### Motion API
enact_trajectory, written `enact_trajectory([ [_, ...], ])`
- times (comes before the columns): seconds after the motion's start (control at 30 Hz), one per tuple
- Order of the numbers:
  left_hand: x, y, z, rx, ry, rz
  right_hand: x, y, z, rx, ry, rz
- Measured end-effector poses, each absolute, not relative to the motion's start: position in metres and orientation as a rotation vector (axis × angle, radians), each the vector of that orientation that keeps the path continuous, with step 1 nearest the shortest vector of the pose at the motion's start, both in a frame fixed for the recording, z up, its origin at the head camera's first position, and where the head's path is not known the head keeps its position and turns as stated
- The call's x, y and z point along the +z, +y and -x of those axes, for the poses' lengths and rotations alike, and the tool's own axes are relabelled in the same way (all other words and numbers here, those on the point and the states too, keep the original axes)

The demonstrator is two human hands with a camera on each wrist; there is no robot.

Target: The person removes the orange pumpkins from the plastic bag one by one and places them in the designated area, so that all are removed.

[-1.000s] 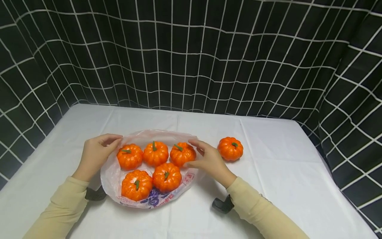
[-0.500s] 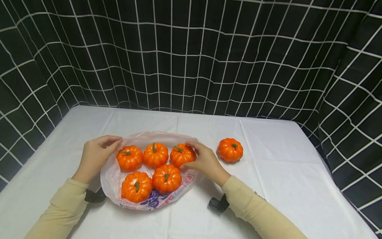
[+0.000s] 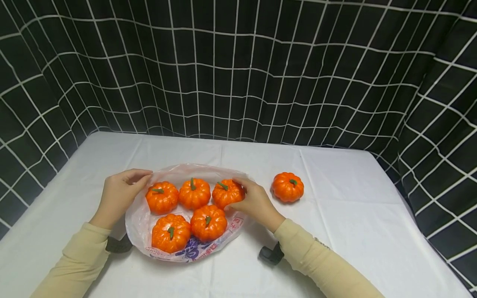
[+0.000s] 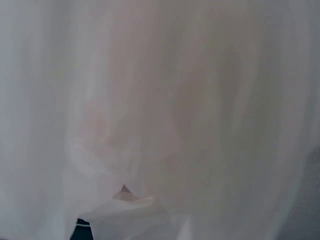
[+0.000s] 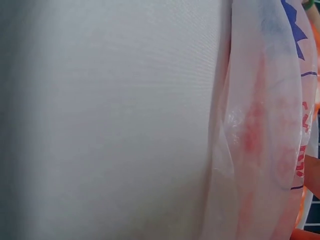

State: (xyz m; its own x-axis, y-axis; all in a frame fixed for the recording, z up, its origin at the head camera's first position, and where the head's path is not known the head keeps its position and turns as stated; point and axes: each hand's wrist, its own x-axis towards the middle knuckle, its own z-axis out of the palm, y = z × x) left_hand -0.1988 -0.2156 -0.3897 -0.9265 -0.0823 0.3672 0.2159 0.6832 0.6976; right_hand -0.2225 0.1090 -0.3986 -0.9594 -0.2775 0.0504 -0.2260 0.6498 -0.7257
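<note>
A thin white plastic bag [image 3: 138, 225] with purple and red print lies spread wide on the table, several small orange pumpkins [image 3: 170, 233] with green stems inside it. At the bag's left rim my left hand [image 3: 118, 194] pinches the plastic between thumb and fingers. My right hand [image 3: 258, 203] reaches over the right rim and holds the back-right pumpkin [image 3: 225, 193], fingers on its far side and thumb on its near side. Blurred, pale plastic of the bag [image 4: 165, 115] fills the left wrist view. In the right wrist view the bag's printed side [image 5: 260, 125] stands beside a thumb [image 5: 312, 175].
One more orange pumpkin [image 3: 287, 187] sits on the white tablecloth [image 3: 354, 215], outside the bag and to the right of my right hand. Behind the table hangs a black curtain [image 3: 238, 70] with a white grid. Dark wrist-camera mounts [image 3: 271, 255] hang under both wrists.
My right hand has moved slightly left and closed its fingers around the back-right pumpkin. The left hand keeps its place on the bag's rim, and the pumpkins lie as before.
</note>
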Motion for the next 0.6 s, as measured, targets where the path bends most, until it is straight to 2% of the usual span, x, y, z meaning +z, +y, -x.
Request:
enact_trajectory([
  [0.6, -0.387, -0.216, 0.197, -1.127, -2.544, 0.074, -0.385, 0.120, 0.212, -1.357, 2.762, 0.417],
])
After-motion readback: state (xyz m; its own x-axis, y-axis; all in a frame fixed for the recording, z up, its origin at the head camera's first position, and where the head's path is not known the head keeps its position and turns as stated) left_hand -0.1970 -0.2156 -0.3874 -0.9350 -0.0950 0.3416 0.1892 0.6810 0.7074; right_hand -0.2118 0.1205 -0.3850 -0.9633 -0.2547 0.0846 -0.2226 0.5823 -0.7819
